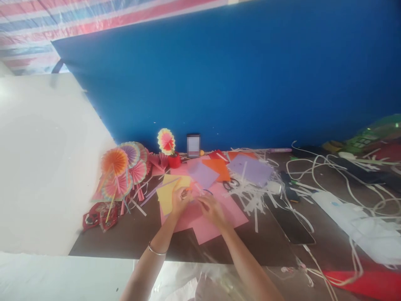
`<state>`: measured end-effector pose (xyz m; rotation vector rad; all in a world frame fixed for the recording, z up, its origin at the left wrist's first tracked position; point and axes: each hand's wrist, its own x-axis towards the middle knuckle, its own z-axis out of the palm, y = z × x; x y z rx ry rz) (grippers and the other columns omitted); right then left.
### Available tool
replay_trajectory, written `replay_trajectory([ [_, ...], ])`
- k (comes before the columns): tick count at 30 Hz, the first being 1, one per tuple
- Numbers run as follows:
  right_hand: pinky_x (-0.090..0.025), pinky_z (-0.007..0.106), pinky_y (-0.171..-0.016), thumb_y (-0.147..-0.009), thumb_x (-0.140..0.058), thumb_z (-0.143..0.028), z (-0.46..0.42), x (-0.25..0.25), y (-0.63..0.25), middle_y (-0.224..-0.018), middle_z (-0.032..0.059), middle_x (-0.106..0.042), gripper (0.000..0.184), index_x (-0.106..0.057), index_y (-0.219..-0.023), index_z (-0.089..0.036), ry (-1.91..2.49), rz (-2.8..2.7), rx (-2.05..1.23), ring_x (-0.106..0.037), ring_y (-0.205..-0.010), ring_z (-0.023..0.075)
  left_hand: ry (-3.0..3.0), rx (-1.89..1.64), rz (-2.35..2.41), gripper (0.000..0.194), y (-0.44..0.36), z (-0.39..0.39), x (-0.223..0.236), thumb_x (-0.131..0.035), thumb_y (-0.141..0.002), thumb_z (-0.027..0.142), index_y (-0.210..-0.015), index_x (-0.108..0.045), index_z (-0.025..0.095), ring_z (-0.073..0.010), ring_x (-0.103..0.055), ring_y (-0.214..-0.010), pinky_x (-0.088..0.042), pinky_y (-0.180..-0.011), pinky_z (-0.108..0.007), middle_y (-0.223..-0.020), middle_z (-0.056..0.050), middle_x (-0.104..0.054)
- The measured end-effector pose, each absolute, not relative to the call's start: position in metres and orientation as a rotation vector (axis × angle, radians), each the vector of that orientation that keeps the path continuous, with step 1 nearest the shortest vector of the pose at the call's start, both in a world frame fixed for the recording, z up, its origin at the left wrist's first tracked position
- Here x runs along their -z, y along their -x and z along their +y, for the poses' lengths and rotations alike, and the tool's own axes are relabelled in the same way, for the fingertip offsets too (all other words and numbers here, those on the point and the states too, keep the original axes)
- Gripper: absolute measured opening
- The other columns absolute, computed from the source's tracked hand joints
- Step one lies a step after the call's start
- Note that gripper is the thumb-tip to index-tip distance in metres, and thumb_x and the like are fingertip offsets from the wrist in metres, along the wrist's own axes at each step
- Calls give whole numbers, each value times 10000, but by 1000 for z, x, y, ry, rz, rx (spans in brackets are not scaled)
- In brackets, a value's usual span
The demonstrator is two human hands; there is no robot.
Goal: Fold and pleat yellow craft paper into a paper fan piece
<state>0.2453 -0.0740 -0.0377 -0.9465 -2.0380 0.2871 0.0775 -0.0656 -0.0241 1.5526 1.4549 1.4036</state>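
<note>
paper fans (122, 171) left | scissors (231, 184) centre | cables (332, 184) right | phone (193, 145) behind

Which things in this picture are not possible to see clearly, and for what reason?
Head view only:
- What the left hand and right hand pinch over the pink paper: too small and blurred, fingers cover it.
- Small screen by the blue wall: content too small to read.
- Scissors: partly under white paper strips.
- Red sheet: cut off by the bottom edge.

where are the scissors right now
In the head view, the scissors lie on the table just right of centre, beyond the right hand, between the orange paper and the white paper strips.
</note>
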Motion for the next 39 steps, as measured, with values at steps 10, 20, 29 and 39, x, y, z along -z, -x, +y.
replay_trajectory([
  [10, -537, 372, -818, -877, -470, -265, -73, 40, -247, -973, 46, -697, 236, -675, -994, -269, 981, -1849, -688, -643, -898, 188, -1795, -1135, 1136, 263, -79, -68, 23, -435, -853, 230, -969, -664, 175, -189, -618, -912, -508, -770, -306, -1002, -80, -678],
  [20, -548, 303, -670, -873, -477, -284, -78, 34, -251, -803, 27, -682, 413, -459, -1285, -265, 1122, -1882, -634, -639, -738, 170, -1992, -951, 1087, 277, -81, -71, 17, -394, -855, 180, -908, -665, 169, -167, -613, -811, -469, -771, -287, -907, -57, -689],
  [29, -530, 353, -745, -877, -473, -299, -81, 30, -251, -800, 28, -684, 451, -389, -1318, -261, 1156, -1911, -585, -649, -754, 190, -1998, -899, 1041, 280, -80, -72, 15, -390, -847, 167, -921, -660, 172, -168, -606, -824, -462, -801, -294, -927, -55, -683],
  [39, -533, 322, -708, -870, -479, -313, -81, 28, -250, -805, 40, -686, 421, -433, -1284, -249, 1145, -1907, -564, -645, -782, 190, -2006, -922, 1043, 289, -79, -70, 20, -395, -859, 185, -962, -666, 176, -176, -609, -902, -452, -857, -304, -984, -61, -684],
])
